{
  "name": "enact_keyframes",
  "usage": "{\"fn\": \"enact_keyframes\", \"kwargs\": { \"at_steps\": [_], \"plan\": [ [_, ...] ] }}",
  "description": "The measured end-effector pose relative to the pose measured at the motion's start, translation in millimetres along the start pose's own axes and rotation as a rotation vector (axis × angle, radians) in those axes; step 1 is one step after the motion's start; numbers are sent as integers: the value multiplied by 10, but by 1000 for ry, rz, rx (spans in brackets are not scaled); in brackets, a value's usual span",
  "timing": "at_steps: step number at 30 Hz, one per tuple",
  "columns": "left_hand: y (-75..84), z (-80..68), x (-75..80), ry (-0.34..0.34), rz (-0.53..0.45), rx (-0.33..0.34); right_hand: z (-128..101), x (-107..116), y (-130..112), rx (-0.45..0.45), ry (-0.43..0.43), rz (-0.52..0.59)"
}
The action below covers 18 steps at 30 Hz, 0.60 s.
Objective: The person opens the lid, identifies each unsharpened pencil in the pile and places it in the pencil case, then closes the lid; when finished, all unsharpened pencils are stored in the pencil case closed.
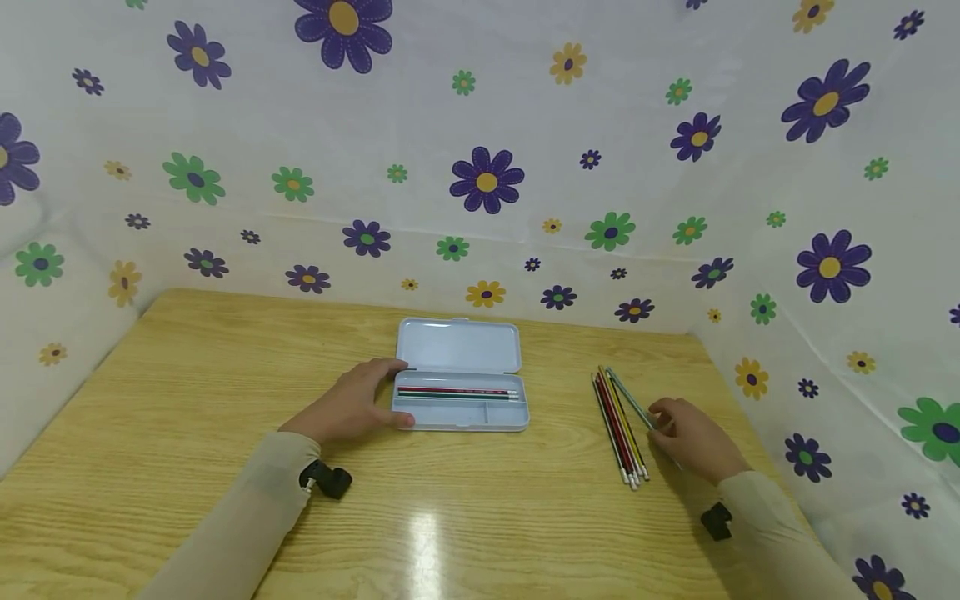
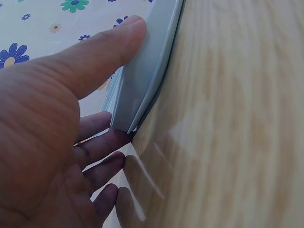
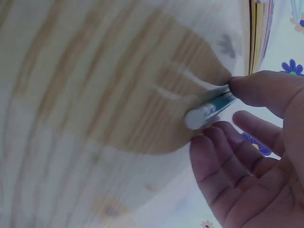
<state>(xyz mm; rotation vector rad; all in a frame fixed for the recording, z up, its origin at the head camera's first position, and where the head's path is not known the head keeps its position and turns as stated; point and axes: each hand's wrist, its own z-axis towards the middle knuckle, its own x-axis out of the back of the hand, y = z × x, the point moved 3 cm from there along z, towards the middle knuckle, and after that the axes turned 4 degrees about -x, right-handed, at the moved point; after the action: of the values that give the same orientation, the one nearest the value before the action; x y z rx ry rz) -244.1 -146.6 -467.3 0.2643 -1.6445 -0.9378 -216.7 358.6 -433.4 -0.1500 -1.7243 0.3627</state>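
Note:
My left hand [image 1: 351, 406] holds the left end of a light-blue pencil case [image 1: 450, 416], with the thumb along its front wall and the other fingers at its left and back. The case lies with its lid [image 1: 459, 346] tipped back, and red and green pencils [image 1: 450, 393] lie in its rear compartment. At the right, my right hand [image 1: 693, 437] pinches a green pencil [image 1: 632, 400] between thumb and fingers; its white eraser end shows in the right wrist view. Beside it lies a loose bunch of pencils [image 1: 617, 429], dark, red and yellow, with their erasers toward me.
The wooden table [image 1: 247, 358] carries the case and the pencils. White cloth [image 1: 420, 125] with purple, green and yellow flowers hangs behind the table and along both sides. Each sleeve has a small black wrist camera [image 1: 326, 479] at the cuff.

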Motion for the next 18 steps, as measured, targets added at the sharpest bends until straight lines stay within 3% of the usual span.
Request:
{"fn": "enact_keyframes", "kwargs": {
  "at_steps": [18],
  "plan": [
    [12, -8, 1, 5, 1, -9, -50, 30, -83, -76, 50, -153]
  ]
}}
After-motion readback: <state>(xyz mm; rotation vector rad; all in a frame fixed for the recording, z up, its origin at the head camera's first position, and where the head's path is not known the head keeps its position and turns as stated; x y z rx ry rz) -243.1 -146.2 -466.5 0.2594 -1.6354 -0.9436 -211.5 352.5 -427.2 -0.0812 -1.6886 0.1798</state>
